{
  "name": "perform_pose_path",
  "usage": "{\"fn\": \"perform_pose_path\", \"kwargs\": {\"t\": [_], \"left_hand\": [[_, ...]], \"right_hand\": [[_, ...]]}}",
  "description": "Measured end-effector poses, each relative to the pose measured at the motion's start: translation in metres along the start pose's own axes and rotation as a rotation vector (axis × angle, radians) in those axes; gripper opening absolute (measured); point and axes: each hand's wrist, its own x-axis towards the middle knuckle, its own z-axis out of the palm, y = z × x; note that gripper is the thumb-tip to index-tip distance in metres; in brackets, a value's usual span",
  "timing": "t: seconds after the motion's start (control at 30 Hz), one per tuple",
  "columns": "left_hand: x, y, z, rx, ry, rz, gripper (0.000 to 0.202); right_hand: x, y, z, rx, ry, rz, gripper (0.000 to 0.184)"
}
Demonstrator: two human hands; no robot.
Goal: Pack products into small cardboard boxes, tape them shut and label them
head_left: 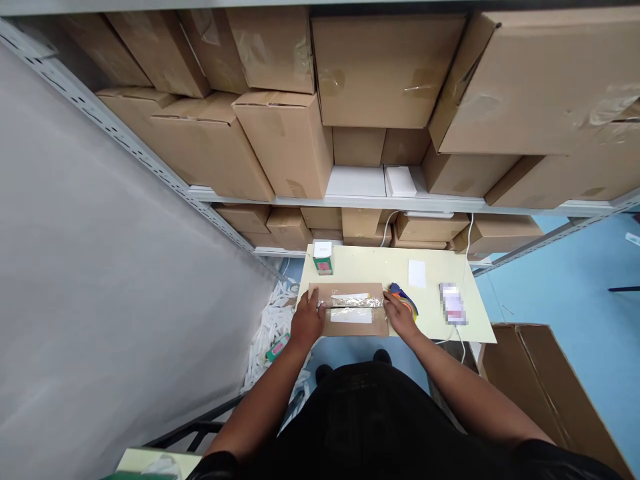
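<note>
A flat cardboard box (335, 329) lies on the pale yellow table (370, 259), with clear tape along its middle seam and white paper labels on top. My left hand (307, 320) grips the box's left edge, thumb on the top face. At the opposite end, my right hand (400, 316) holds the right edge, its fingertips near the tape. Just beyond the right hand sits a blue and orange tape dispenser (411, 305), partly hidden by that hand. A green and white small box (323, 259) stands behind the cardboard box's left end.
Shelves (300, 201) packed with cardboard boxes (390, 70) rise behind the table. A white paper (417, 273) and a blurred phone-like object (453, 304) lie to the right. Paper strips (265, 330) cover the floor at left. A large open carton (543, 387) stands at lower right.
</note>
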Motion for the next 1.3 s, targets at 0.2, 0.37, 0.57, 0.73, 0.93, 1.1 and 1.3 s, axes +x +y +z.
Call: {"fn": "perform_pose_path", "kwargs": {"t": [0.2,0.37,0.57,0.73,0.93,1.1,1.3], "left_hand": [[0.002,0.017,-0.002,0.021,-0.028,0.161,0.04],[-0.007,0.043,0.003,0.061,-0.157,0.231,0.04],[-0.028,0.041,-0.005,0.128,-0.182,0.278,0.077],[-0.018,0.05,0.01,0.22,-0.081,0.382,0.083],[-0.006,0.081,0.042,0.258,0.017,0.34,0.071],[0.0,0.084,0.044,0.199,0.011,0.353,0.069],[0.009,0.068,0.035,-0.049,-0.046,0.514,0.041]], "right_hand": [[0.026,0.059,-0.054,-0.584,-0.077,0.223,0.047],[0.057,0.08,-0.048,-0.603,-0.274,0.292,0.031],[0.069,0.091,-0.055,-0.538,-0.306,0.225,0.026],[0.052,0.079,-0.089,-0.339,-0.193,0.194,0.032],[0.031,0.012,-0.132,-0.206,0.099,0.064,0.045],[0.018,-0.06,-0.137,-0.396,0.169,-0.169,0.056],[-0.005,-0.099,-0.084,-0.517,0.09,-0.419,0.06]]}}
